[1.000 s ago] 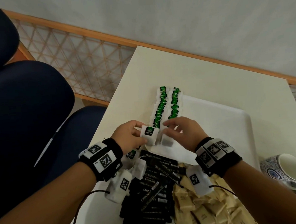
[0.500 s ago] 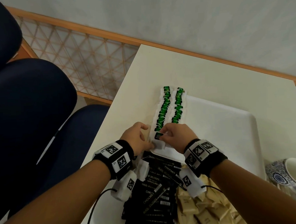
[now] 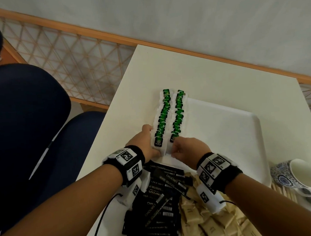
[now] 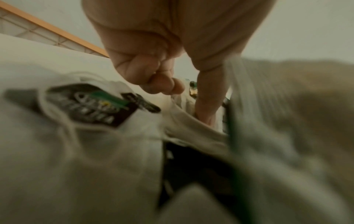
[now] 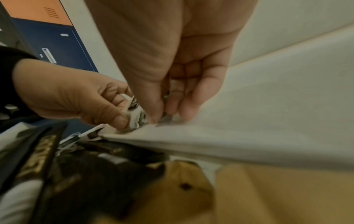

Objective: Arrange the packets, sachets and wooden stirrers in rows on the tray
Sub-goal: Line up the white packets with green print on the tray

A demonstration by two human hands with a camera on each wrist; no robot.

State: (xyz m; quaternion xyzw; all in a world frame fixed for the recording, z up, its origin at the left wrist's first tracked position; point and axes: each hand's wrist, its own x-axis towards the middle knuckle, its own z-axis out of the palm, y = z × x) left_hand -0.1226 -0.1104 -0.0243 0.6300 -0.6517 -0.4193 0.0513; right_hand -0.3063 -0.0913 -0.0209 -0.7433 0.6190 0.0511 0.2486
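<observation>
While our left hand (image 3: 147, 145) and right hand (image 3: 186, 147) pinch the nearest tea bags (image 3: 158, 144) at the tray's (image 3: 242, 131) nine-o'clock edge, a clumsy release could topple both rows (right grip seemingly partial, blurred).

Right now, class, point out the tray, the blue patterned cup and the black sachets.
tray (image 3: 224, 132), head view, bare floor.
blue patterned cup (image 3: 280, 174), head view, outer wall.
black sachets (image 3: 161, 204), head view, pile's middle.
</observation>
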